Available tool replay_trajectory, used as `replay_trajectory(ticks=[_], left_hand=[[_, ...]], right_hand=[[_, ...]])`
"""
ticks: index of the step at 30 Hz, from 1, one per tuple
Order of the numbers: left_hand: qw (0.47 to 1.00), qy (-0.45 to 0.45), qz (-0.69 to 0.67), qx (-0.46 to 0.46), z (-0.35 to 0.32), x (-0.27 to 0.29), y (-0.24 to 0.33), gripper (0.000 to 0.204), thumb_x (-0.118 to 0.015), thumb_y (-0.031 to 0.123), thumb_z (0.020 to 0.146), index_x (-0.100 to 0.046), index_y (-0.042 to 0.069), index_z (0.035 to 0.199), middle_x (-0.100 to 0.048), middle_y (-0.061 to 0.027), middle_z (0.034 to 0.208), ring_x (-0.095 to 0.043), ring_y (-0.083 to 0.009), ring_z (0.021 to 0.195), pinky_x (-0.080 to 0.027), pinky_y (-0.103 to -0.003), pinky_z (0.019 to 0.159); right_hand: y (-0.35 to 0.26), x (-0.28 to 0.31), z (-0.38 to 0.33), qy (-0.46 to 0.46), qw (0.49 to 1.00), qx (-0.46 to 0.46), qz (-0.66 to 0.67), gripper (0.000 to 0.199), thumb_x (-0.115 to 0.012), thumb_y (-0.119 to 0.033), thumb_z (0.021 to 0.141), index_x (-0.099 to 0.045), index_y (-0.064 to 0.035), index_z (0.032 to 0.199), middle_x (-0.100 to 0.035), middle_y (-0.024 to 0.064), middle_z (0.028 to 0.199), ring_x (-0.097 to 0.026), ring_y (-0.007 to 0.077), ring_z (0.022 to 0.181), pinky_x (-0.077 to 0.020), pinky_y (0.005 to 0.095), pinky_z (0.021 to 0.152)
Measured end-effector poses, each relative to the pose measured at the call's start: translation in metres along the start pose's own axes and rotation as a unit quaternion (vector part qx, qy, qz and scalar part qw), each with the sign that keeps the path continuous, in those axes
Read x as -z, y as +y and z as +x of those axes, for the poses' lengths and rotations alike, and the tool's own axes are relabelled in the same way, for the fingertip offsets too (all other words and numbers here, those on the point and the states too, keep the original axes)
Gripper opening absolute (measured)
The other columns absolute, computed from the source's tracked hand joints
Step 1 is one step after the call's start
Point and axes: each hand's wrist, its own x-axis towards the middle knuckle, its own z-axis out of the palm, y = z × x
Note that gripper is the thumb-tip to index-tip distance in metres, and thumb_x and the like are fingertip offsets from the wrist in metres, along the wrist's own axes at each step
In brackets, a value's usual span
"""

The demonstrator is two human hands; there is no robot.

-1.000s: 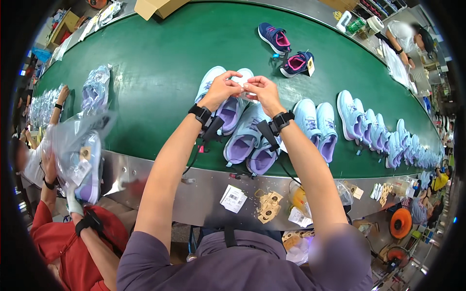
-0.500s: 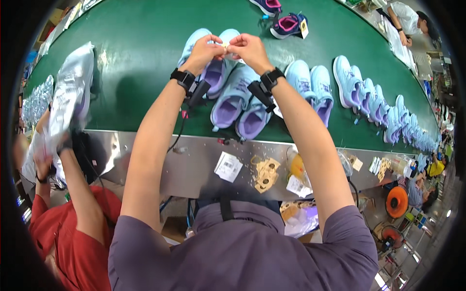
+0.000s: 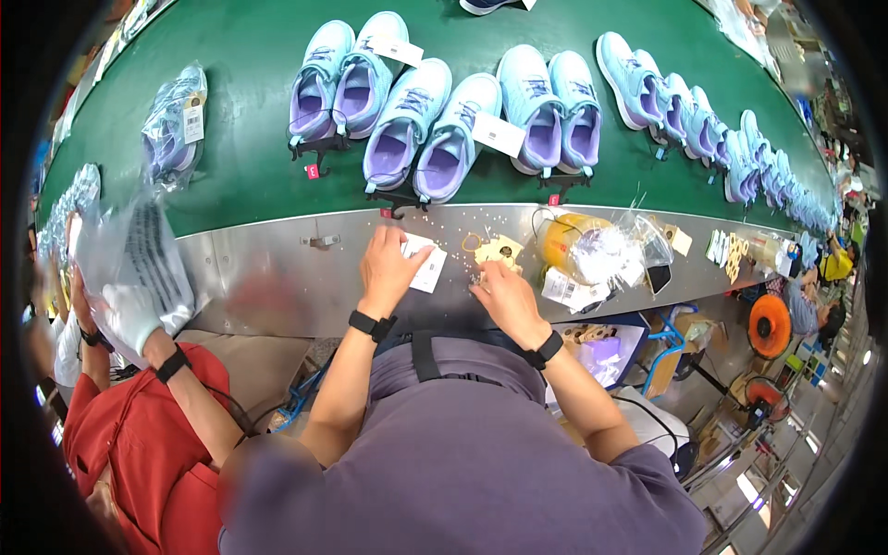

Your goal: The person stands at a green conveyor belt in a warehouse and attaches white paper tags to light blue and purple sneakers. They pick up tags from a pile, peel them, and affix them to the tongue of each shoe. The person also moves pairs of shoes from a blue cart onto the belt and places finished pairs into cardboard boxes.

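Observation:
My left hand (image 3: 390, 270) is over the metal ledge, beside a stack of white printed tags (image 3: 428, 268). Its thumb reaches onto the tags, with a gap between thumb and fingers. My right hand (image 3: 511, 301) has its fingertips at a small pile of tan tags (image 3: 499, 250), thumb and forefinger apart. Whether either hand has hold of a tag cannot be made out. Beyond them, pairs of light blue shoes (image 3: 431, 134) with lilac linings stand on the green belt (image 3: 250, 102). White tags (image 3: 499, 135) hang on two of these pairs.
A yellow roll (image 3: 566, 248) and clear plastic lie on the ledge (image 3: 268, 268) to my right. More shoes (image 3: 680, 111) line the belt's right side. Bagged shoes (image 3: 174, 129) lie at the left. A co-worker's gloved hand (image 3: 129, 314) holds a plastic bag (image 3: 153, 264).
Both my hands have left the small piece they were pinching above the shoes and come back to the ledge. At left, the bagged shoes the co-worker held now lie on the belt.

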Motion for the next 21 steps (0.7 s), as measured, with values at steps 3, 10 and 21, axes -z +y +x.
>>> replay_trajectory(ticks=[3,10,21], left_hand=[[0.999,-0.009,0.024,0.022,-0.016,-0.018,-0.013,0.032,-0.076,0.026,0.07,-0.056,0.001,0.076,-0.054,-0.0077,0.066,-0.053,-0.0246,0.063,-0.045,-0.033,0.059],[0.887,-0.169,-0.365,0.228,-0.016,-0.024,-0.044,0.02,-0.063,0.016,0.083,-0.064,-0.003,0.089,-0.064,-0.0048,0.08,-0.056,-0.0095,0.068,-0.045,-0.026,0.061],[0.905,-0.174,-0.358,0.147,-0.021,-0.016,-0.018,0.023,-0.058,0.012,0.087,-0.06,-0.005,0.104,-0.064,-0.0038,0.086,-0.058,-0.0073,0.074,-0.048,-0.023,0.069]], right_hand=[[0.024,-0.012,-0.025,0.03,0.993,-0.039,-0.111,0.04,-0.07,-0.008,0.07,-0.042,-0.0002,0.098,-0.045,0.0181,0.094,-0.058,0.0362,0.079,-0.0499,0.0415,0.065],[0.055,-0.022,-0.038,0.108,0.989,-0.052,-0.084,0.03,-0.066,-0.007,0.071,-0.046,-0.0016,0.093,-0.047,0.0169,0.096,-0.057,0.036,0.08,-0.0492,0.0434,0.065],[0.074,-0.014,-0.044,0.184,0.978,-0.077,-0.061,0.046,-0.07,-0.011,0.071,-0.042,-0.0035,0.107,-0.048,0.0191,0.104,-0.058,0.0374,0.085,-0.0515,0.0422,0.069]])
